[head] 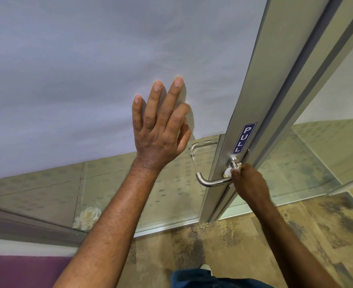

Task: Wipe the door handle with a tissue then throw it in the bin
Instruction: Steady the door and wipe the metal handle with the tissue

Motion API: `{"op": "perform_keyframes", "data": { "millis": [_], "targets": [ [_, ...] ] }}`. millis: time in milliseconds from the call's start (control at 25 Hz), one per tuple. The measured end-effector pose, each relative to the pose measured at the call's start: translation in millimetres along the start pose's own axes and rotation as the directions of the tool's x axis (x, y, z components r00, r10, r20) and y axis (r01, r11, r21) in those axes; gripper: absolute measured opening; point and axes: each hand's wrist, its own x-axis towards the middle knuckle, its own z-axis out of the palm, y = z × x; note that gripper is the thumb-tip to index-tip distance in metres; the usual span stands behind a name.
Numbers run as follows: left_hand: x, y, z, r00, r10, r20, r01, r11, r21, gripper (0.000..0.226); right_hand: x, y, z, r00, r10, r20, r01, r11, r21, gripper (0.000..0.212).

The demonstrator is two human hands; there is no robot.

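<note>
Two hands are at work. At ten o'clock from the lever, the left hand point(161, 125) lies flat and released on the frosted door panel point(88, 69), steadying it. The door handle point(213, 180) juts from the metal stile under a PULL sticker point(244, 138). At its three o'clock end, the right hand point(248, 181) is clenched around the tissue point(228, 171), pressing it where the lever meets its base. Wiping is the step in hand; next the wad should slide toward nine o'clock along the bar. No bin is visible.

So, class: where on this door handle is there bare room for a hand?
Free: the lever from its curved end to the tissue. Crowded: by the frame, where the right hand presses the tissue. The left hand rests flat on the frosted panel.
</note>
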Motion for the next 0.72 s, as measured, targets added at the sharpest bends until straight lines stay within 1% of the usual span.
{"op": "perform_keyframes", "data": {
  "millis": [40, 120, 160, 200, 240, 280, 360, 400, 440, 480, 520, 560, 600, 680, 720],
  "targets": [
    [0, 0, 0, 1.0, -0.001, -0.003, 0.001, 1.0, -0.003, 0.025, 5, -1, -3, 1.0, 0.025, 0.002, -0.025, 1.0, 0.017, 0.024],
    [0, 0, 1, 1.0, 0.0, -0.013, 0.0, 1.0, -0.008, 0.025, 14, 1, -1, 0.996, 0.079, 0.049, -0.083, 0.992, 0.092, 0.03],
    [0, 0, 1, 1.0, 0.001, -0.017, -0.001, 1.0, -0.007, 0.025, 17, 3, 2, 0.989, 0.116, 0.097, -0.133, 0.972, 0.193, 0.032],
    [0, 0, 1, 1.0, 0.002, -0.018, -0.002, 1.0, -0.007, 0.024, 19, 4, 5, 0.973, 0.166, 0.159, -0.211, 0.921, 0.327, 0.034],
    [0, 0, 1, 1.0, 0.004, -0.017, -0.004, 1.0, -0.007, 0.024, 19, 5, 9, 0.948, 0.217, 0.234, -0.305, 0.833, 0.462, 0.035],
    [0, 0, 1, 1.0, 0.004, -0.015, -0.005, 1.0, -0.006, 0.024, 19, 6, 13, 0.912, 0.258, 0.32, -0.404, 0.701, 0.588, 0.035],
    [-1, 0, 2, 1.0, 0.002, -0.014, -0.003, 1.0, -0.006, 0.024, 18, 9, 18, 0.837, 0.257, 0.483, -0.547, 0.362, 0.755, 0.032],
    [-1, 0, 2, 1.0, 0.003, -0.014, -0.003, 1.0, -0.004, 0.025, 19, 10, 20, 0.806, 0.227, 0.546, -0.587, 0.195, 0.786, 0.028],
    [-1, 0, 2, 1.0, 0.005, -0.014, -0.005, 1.0, -0.002, 0.025, 19, 10, 21, 0.777, 0.197, 0.598, -0.617, 0.049, 0.785, 0.027],
    [-1, -1, 2, 1.0, 0.006, -0.014, -0.006, 1.0, -0.002, 0.025, 18, 11, 22, 0.754, 0.175, 0.633, -0.635, -0.051, 0.77, 0.027],
    [-1, -1, 2, 1.0, 0.004, -0.015, -0.005, 1.0, -0.006, 0.025, 17, 12, 24, 0.741, 0.161, 0.652, -0.642, -0.114, 0.758, 0.029],
    [-1, -1, 2, 1.0, 0.002, -0.015, -0.003, 1.0, -0.008, 0.025, 17, 12, 25, 0.737, 0.154, 0.658, -0.644, -0.133, 0.753, 0.033],
    [-1, -1, 2, 1.0, 0.002, -0.012, -0.002, 1.0, -0.007, 0.025, 16, 11, 26, 0.738, 0.152, 0.658, -0.644, -0.13, 0.753, 0.038],
    [-1, 0, 1, 1.0, 0.001, -0.007, -0.001, 1.0, -0.007, 0.025, 16, 6, 27, 0.751, 0.21, 0.626, -0.628, -0.065, 0.775, 0.042],
    [-2, 0, 1, 1.0, 0.001, -0.005, -0.001, 1.0, -0.008, 0.025, 16, 4, 27, 0.762, 0.26, 0.593, -0.613, -0.005, 0.79, 0.038]
  ]
}}
